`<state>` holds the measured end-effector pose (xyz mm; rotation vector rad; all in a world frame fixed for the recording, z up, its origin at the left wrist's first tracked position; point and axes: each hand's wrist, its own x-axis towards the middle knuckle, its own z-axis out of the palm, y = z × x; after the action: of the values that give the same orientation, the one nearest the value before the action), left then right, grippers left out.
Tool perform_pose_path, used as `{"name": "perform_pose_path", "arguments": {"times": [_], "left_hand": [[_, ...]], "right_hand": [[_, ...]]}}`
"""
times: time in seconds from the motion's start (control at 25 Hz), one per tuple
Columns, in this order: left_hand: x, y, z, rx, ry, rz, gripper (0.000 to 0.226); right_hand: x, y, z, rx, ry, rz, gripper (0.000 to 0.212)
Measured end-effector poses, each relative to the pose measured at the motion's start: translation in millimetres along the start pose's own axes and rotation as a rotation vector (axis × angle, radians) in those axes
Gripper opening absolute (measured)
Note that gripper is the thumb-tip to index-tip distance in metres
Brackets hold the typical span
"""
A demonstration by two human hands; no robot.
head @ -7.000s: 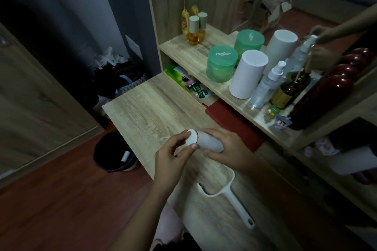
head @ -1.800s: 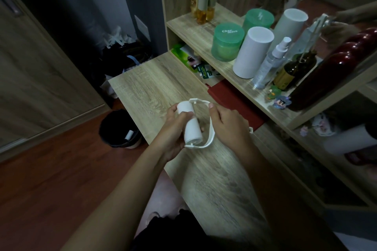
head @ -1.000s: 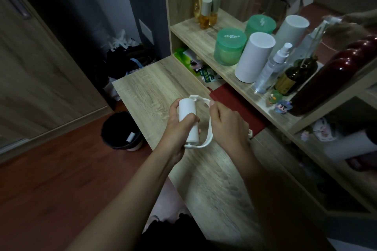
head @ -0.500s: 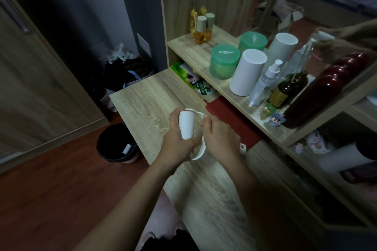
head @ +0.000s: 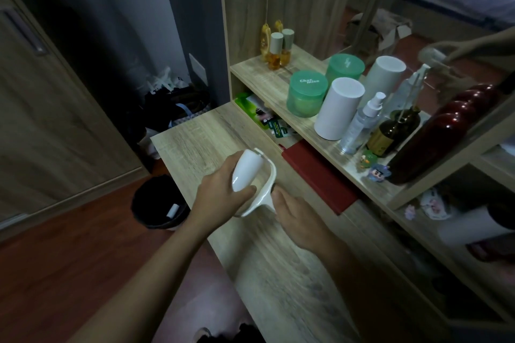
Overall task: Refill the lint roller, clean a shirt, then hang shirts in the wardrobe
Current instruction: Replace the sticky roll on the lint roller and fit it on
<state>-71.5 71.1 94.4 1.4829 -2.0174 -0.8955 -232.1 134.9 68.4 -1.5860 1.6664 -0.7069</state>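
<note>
A white lint roller roll (head: 246, 172) sits inside the curved white roller frame (head: 269, 186), held just above the wooden desk (head: 195, 142). My left hand (head: 220, 198) grips the roll from the left, thumb under its lower end. My right hand (head: 298, 217) is at the frame's lower end, fingers curled around the handle, which is hidden beneath the hand. No shirt is in view.
A black waste bin (head: 158, 203) stands on the floor left of the desk. On the shelf to the right are green jars (head: 306, 95), a white cylinder (head: 338, 108), a spray bottle (head: 362, 122) and a dark bottle (head: 393, 131). A red book (head: 320, 178) lies below. A wooden door (head: 41, 120) is far left.
The roll went from loose in both hands into the frame. In the last second my right hand slid from the frame's top down to the handle end, and the roller tilted.
</note>
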Motion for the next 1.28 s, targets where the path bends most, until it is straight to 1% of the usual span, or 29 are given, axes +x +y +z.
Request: {"name": "perform_pose_path", "arguments": {"times": [0.08, 0.12, 0.2, 0.32, 0.36, 0.52, 0.68, 0.84, 0.96, 1.0, 1.08, 1.16, 1.2, 1.24, 1.28], "left_hand": [[-2, 0, 4, 0.160, 0.020, 0.045, 0.065], [-4, 1, 7, 0.211, 0.043, 0.040, 0.061], [-9, 0, 11, 0.210, 0.095, 0.018, 0.052], [-10, -7, 13, 0.215, 0.121, 0.084, 0.048], [-10, -9, 14, 0.233, 0.130, 0.112, 0.049], [-15, -10, 16, 0.295, 0.148, 0.179, 0.046], [-17, -17, 18, 0.343, 0.146, 0.217, 0.048], [-12, -16, 15, 0.365, 0.111, 0.282, 0.058], [-7, -13, 12, 0.361, 0.189, 0.304, 0.063], [-6, -11, 10, 0.354, 0.212, 0.311, 0.062], [-5, -8, 8, 0.353, 0.232, 0.338, 0.052], [-4, -6, 3, 0.364, 0.227, 0.295, 0.043], [0, -7, -2, 0.347, 0.232, 0.215, 0.039], [7, -10, -7, 0.313, 0.271, 0.122, 0.037], [12, -14, -15, 0.276, 0.345, 0.061, 0.036]], "right_hand": [[-3, 4, 11, 0.036, 0.058, -0.031, 0.030], [-4, 5, 15, 0.039, 0.076, -0.050, 0.031], [-8, 7, 17, 0.011, 0.093, -0.089, 0.033], [-8, 12, 21, -0.039, 0.117, -0.131, 0.057], [-8, 13, 22, -0.024, 0.123, -0.141, 0.060], [-10, 14, 25, 0.043, 0.119, -0.131, 0.056], [-17, 17, 30, 0.066, 0.108, -0.120, 0.064], [-22, 19, 37, 0.155, 0.118, -0.087, 0.052], [-20, 16, 36, 0.182, 0.135, -0.101, 0.048], [-18, 14, 34, 0.185, 0.147, -0.105, 0.046], [-16, 11, 33, 0.183, 0.169, -0.100, 0.042], [-15, 10, 32, 0.186, 0.192, -0.090, 0.038], [-15, 10, 33, 0.180, 0.202, -0.087, 0.036], [-16, 11, 34, 0.171, 0.210, -0.079, 0.034], [-17, 12, 35, 0.173, 0.217, -0.070, 0.031]]}}
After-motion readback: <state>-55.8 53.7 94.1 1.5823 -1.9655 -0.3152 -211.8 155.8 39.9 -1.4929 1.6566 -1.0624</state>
